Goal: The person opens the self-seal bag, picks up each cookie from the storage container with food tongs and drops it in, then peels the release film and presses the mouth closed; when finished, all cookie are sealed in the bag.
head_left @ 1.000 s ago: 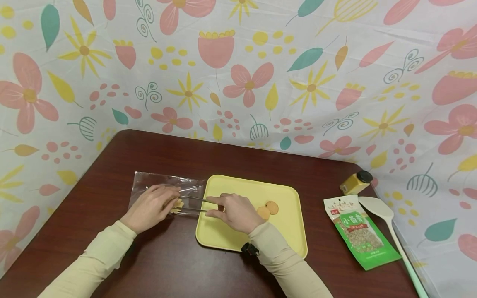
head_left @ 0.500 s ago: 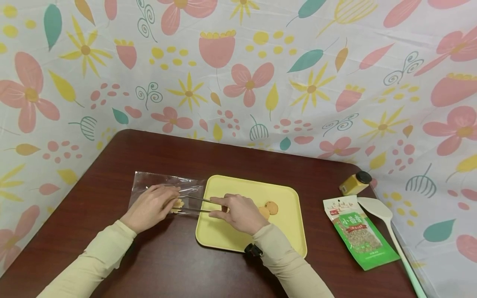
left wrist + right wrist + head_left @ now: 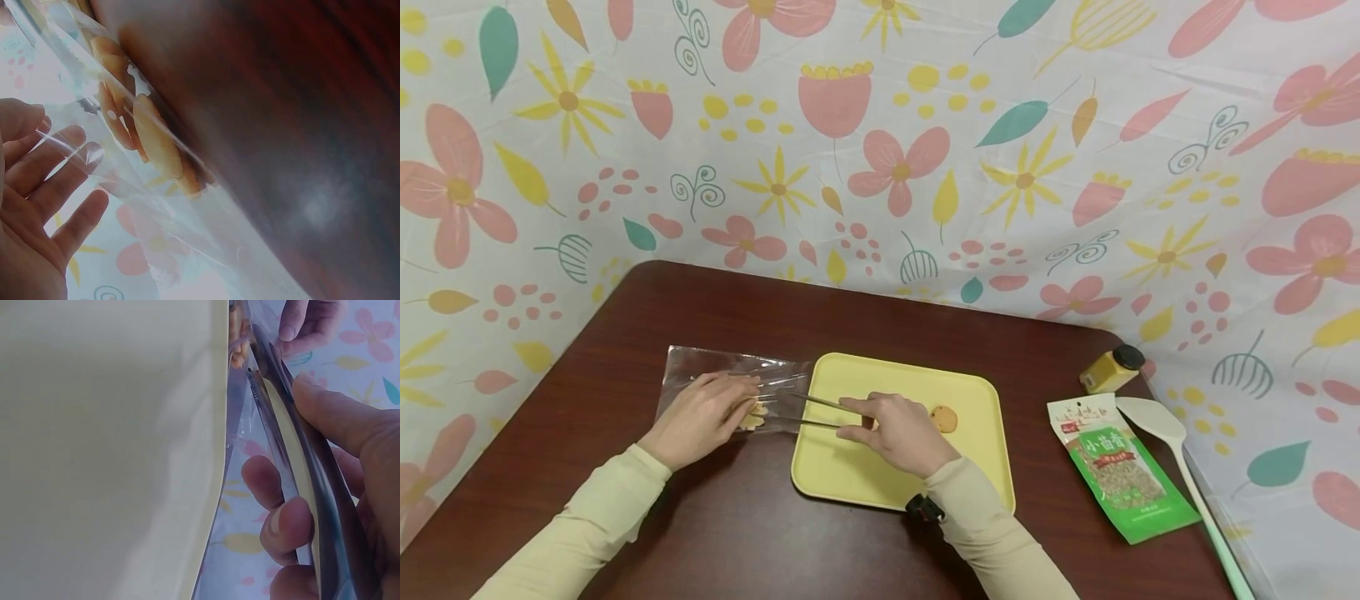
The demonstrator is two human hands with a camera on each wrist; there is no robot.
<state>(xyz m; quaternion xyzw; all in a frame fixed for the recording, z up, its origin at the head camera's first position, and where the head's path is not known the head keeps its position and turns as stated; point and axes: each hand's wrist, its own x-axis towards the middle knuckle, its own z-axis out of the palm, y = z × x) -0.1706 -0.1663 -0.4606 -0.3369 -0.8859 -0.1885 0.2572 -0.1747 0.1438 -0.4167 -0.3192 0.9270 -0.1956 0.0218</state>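
My left hand [image 3: 703,417] holds the mouth edge of a clear plastic bag [image 3: 688,360], thumb and fingers at its film. Inside the bag lie several small round cookies [image 3: 156,134], partly covered by that hand in the head view. With my right hand [image 3: 904,429] I grip a pair of metal tongs [image 3: 328,494], thumb on one arm and fingers round the other. The tongs point left over the tray's left rim, their tips overlapping the bag opening and spread apart. On the yellow tray [image 3: 955,383], a cookie [image 3: 944,419] shows beside my right hand.
On the right side of the dark wooden table [image 3: 715,533] stand a yellow jar with a black lid [image 3: 1111,369], a green and white spice packet [image 3: 1123,475] and a white spatula [image 3: 1157,419] with a pale green handle. A patterned cloth [image 3: 880,150] hangs behind.
My right hand has shifted right, drawing the tongs back so their tips stand farther from my left hand. One of the tray's cookies is now hidden behind the right hand. The left hand stays put.
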